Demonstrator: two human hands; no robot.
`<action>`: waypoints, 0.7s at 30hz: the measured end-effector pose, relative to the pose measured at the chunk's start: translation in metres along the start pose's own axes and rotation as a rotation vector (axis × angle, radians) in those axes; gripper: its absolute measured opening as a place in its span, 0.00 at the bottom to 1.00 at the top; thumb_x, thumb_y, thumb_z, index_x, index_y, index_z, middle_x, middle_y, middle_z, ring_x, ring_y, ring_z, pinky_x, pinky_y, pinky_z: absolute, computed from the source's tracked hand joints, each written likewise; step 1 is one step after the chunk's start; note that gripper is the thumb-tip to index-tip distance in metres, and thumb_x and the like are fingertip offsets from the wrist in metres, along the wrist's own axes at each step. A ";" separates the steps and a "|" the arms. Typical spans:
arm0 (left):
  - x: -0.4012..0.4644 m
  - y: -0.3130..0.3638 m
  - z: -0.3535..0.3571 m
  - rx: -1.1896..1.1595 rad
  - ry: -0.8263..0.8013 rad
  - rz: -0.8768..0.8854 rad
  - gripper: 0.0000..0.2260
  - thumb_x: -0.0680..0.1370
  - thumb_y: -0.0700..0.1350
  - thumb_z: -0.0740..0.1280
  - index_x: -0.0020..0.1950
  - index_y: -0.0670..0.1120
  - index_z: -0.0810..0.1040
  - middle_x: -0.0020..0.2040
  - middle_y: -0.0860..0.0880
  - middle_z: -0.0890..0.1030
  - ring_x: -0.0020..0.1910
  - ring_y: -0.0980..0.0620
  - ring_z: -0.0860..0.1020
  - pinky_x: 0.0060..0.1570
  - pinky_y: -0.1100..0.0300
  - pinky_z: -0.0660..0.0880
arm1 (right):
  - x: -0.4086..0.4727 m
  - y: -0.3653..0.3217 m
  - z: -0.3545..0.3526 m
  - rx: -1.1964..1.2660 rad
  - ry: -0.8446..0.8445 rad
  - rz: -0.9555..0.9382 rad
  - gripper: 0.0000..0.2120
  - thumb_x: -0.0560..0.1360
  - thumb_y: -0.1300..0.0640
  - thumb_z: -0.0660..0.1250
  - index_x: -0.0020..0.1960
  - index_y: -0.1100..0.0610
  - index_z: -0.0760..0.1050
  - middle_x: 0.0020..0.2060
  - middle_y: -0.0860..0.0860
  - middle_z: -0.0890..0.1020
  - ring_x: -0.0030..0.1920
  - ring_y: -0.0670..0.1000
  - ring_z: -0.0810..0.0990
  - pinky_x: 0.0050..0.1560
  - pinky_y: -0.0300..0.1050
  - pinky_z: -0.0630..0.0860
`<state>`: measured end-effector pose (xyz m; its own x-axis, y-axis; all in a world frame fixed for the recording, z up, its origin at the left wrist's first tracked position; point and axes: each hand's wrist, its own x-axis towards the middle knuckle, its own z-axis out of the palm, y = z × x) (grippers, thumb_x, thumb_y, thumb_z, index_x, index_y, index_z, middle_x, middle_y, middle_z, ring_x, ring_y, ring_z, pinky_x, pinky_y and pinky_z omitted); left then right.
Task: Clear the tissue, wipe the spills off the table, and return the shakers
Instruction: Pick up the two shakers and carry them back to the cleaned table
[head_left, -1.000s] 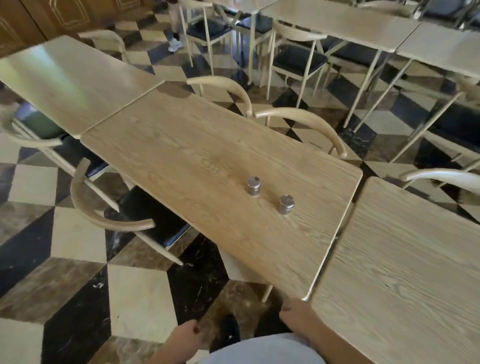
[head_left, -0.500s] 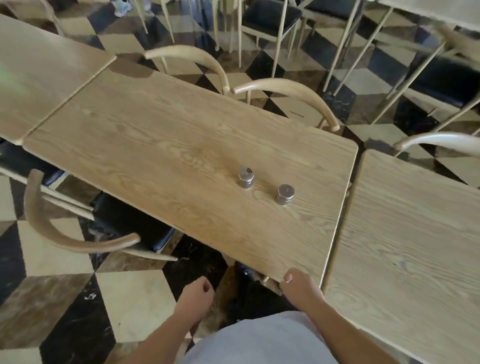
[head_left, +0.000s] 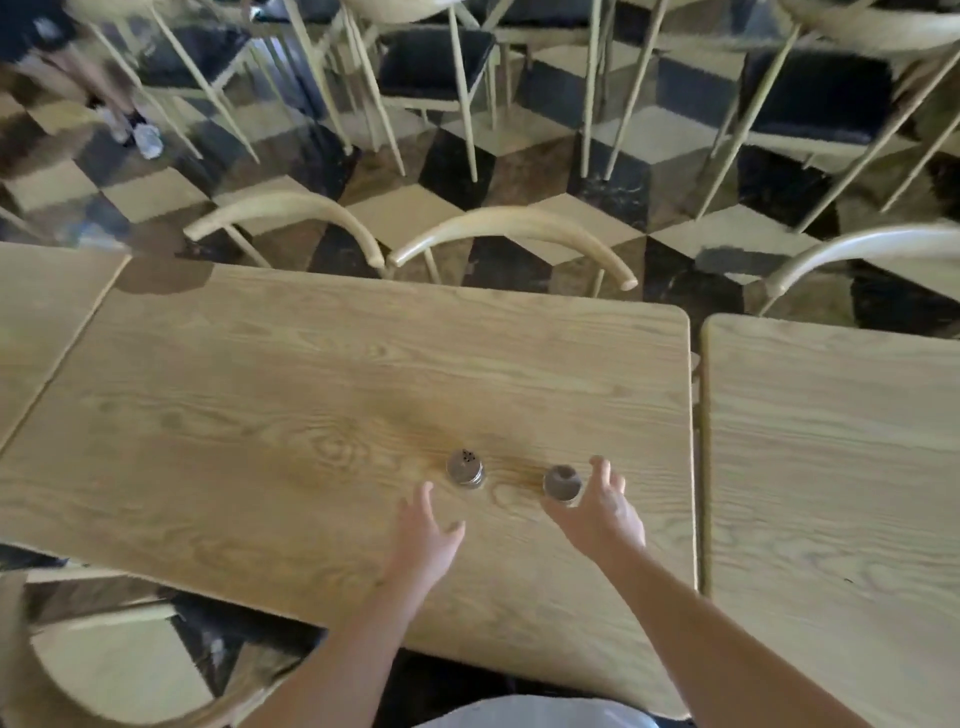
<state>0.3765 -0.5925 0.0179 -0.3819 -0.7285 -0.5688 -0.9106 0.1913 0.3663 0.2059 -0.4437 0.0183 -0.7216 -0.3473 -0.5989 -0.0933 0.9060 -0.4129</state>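
Two small metal-topped shakers stand upright on the light wooden table (head_left: 260, 415). The left shaker (head_left: 465, 468) has holes in its lid; the right shaker (head_left: 561, 484) stands a short way to its right. My left hand (head_left: 428, 535) hovers just below and left of the left shaker, fingers spread, holding nothing. My right hand (head_left: 602, 509) is open beside the right shaker, fingers curved around its right side; I cannot tell whether they touch it. No tissue or spill is visible on the table.
A second wooden table (head_left: 831, 467) stands to the right across a narrow gap, a third (head_left: 36, 312) abuts on the left. Curved chair backs (head_left: 509, 228) line the far edge, one chair (head_left: 62, 696) at near left. A person's legs (head_left: 119, 114) are far left.
Both hands have risen from the table's near edge and reached forward to the shakers. The view has swung to face the table squarely. The shakers have not moved.
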 end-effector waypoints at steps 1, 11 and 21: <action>0.009 0.009 -0.002 0.039 0.036 0.054 0.33 0.73 0.53 0.72 0.75 0.49 0.62 0.65 0.44 0.71 0.64 0.44 0.74 0.63 0.53 0.72 | 0.001 -0.004 -0.001 -0.009 -0.011 0.011 0.39 0.69 0.36 0.70 0.71 0.50 0.58 0.62 0.54 0.71 0.57 0.61 0.80 0.54 0.55 0.78; 0.067 0.027 0.017 0.325 -0.090 0.469 0.10 0.73 0.55 0.65 0.53 0.59 0.77 0.53 0.52 0.76 0.54 0.48 0.79 0.51 0.56 0.76 | 0.002 -0.015 0.007 -0.038 0.010 -0.024 0.18 0.74 0.47 0.64 0.63 0.42 0.69 0.61 0.46 0.72 0.52 0.56 0.81 0.49 0.48 0.77; 0.079 -0.017 -0.002 0.378 -0.246 0.568 0.08 0.70 0.47 0.69 0.49 0.54 0.77 0.46 0.57 0.70 0.42 0.52 0.76 0.41 0.60 0.70 | -0.057 0.041 0.047 0.095 0.103 0.266 0.17 0.70 0.52 0.66 0.56 0.42 0.67 0.52 0.44 0.69 0.38 0.53 0.77 0.41 0.48 0.77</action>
<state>0.3617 -0.6546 -0.0323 -0.7959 -0.2883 -0.5324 -0.5366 0.7431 0.3998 0.2748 -0.3981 0.0032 -0.7781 -0.0696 -0.6242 0.1695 0.9337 -0.3154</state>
